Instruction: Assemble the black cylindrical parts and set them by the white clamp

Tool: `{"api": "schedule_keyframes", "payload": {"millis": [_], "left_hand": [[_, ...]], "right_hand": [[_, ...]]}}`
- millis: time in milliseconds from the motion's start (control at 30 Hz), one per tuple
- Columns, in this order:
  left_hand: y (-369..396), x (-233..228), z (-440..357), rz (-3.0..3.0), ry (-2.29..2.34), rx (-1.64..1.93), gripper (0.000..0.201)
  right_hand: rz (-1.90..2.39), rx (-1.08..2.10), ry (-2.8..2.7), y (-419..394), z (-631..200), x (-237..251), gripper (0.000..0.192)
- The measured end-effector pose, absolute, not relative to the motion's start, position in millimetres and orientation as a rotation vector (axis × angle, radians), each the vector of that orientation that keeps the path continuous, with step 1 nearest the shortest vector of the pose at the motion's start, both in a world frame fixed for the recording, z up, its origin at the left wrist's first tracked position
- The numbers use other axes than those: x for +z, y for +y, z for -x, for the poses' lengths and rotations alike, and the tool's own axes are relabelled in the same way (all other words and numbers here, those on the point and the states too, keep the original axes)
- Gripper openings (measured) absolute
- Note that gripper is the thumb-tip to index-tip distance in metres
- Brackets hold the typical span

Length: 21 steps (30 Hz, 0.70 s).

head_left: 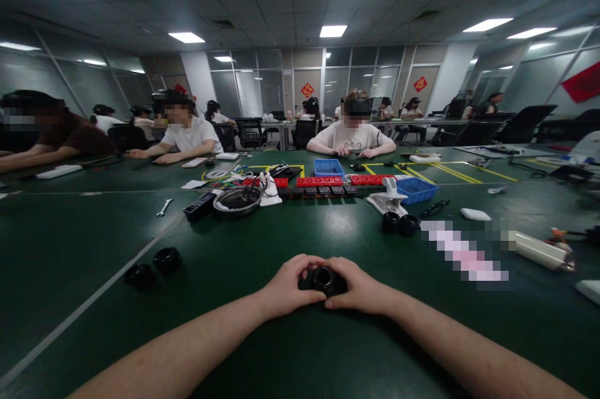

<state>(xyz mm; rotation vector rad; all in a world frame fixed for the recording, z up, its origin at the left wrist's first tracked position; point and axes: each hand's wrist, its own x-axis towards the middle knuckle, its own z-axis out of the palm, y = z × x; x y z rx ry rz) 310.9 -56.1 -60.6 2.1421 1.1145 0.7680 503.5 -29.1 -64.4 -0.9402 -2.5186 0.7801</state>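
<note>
My left hand (290,286) and my right hand (359,286) curve around a glossy black round part with a hollow ring-shaped top (323,277), low over the green table (262,236) in front of me. Fingers and thumbs of both hands close on it from either side, hiding much of its outline. To the left, two black round parts (167,259) sit side by side. Another pair of black round parts (409,224) stands farther off on the right.
Beyond my hands are a metal bowl (238,200), a wrench (164,207), red strips (319,181), a blue bin (329,167) and another blue bin (417,191). A white clip stand (388,200) and a pale cylinder (539,250) are on the right. A person (354,136) sits opposite.
</note>
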Motion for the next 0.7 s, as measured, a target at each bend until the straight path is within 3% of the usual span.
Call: {"api": "schedule_keyframes", "payload": {"millis": [367,700], "left_hand": [[-52.7,-58.4,-308.1,-2.158,1.052,0.672,0.042],[-53.7,-57.3,-308.5,-2.139,1.084,0.67,0.042]], "right_hand": [[0.772,0.926,-2.644,-18.2,-511.3,-59.0,0.027],[0.824,0.893,-2.647,-19.5,-509.1,-56.7,0.024]]}}
